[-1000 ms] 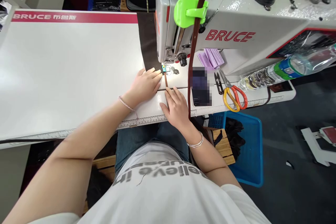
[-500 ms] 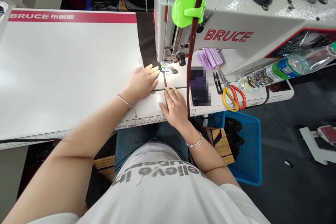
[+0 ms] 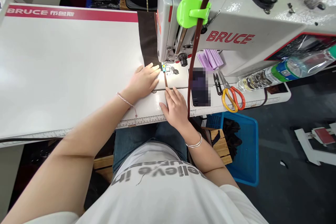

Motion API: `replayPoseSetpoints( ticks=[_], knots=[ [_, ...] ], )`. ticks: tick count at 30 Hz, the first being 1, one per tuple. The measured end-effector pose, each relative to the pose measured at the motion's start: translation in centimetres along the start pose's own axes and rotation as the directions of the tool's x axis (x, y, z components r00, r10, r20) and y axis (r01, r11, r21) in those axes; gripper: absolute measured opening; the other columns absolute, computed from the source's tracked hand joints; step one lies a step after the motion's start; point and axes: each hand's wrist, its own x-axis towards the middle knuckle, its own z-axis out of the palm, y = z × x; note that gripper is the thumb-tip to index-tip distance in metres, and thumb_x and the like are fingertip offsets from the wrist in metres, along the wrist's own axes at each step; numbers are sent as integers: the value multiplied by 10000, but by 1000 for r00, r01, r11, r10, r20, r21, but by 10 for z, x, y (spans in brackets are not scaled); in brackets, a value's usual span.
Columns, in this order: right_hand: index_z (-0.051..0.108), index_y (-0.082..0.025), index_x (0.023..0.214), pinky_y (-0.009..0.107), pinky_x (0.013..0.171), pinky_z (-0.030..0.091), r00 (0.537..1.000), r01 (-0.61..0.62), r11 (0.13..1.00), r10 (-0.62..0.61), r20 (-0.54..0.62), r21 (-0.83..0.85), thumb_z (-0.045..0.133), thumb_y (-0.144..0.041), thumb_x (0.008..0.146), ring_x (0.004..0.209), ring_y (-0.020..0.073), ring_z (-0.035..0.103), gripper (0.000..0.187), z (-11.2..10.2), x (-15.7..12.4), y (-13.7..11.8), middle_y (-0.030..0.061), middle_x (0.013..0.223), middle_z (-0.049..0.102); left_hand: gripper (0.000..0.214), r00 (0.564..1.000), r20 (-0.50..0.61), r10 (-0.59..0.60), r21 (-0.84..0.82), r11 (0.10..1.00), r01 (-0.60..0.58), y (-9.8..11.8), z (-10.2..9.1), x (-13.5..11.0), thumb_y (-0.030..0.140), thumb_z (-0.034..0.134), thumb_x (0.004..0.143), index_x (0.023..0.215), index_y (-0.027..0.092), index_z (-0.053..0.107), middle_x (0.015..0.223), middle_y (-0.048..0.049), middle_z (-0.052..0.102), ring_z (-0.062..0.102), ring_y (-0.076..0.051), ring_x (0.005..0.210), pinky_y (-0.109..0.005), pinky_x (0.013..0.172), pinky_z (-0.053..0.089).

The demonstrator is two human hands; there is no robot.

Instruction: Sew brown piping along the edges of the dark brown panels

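My left hand (image 3: 144,81) lies flat on the sewing table beside the needle area. Its fingers stretch over the near edge of a dark brown piece of fabric (image 3: 148,40), which runs back past the machine head. From under the presser foot (image 3: 163,67) a narrow brown strip (image 3: 165,79) comes toward me. At the strip's near end rest the fingertips of my right hand (image 3: 173,106), fingers extended and thumb apart. Any grip on the strip is hidden under those fingertips. The white sewing machine (image 3: 228,38) stands over the work.
Right of my right hand lie a phone (image 3: 200,87), black thread snips (image 3: 217,84) and orange-and-yellow-handled scissors (image 3: 232,98). A water bottle (image 3: 280,70) lies beyond them. A brown strap (image 3: 195,47) hangs down before the machine. Below right is a blue bin (image 3: 248,147).
The camera view has shifted slightly. Both hands keep nearly the same place on the table, and no clear movement of the fabric or strip shows.
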Motion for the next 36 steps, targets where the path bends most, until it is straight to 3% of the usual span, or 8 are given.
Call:
replayPoseSetpoints(
  ticks=[8, 36],
  knots=[
    [541, -83, 1354, 504, 1145, 341, 1000, -4, 1000, 4, 2, 4, 424, -378, 986, 1396, 342, 373, 486, 0, 1, -1, 148, 1417, 536, 498, 999, 35, -29, -38, 999, 30, 1, -2, -1, 321, 295, 965, 1427, 178, 415, 1473, -122, 460, 309, -338, 1417, -586, 1130, 218],
    [533, -107, 1361, 509, 1133, 356, 1000, 16, 1000, -16, -19, -22, 401, -383, 986, 1389, 337, 384, 484, 0, 1, 0, 139, 1407, 542, 504, 998, 40, -47, -35, 998, 48, 1, -2, 0, 355, 301, 969, 1430, 176, 404, 1503, -123, 424, 306, -339, 1421, -574, 1134, 233]
  ],
)
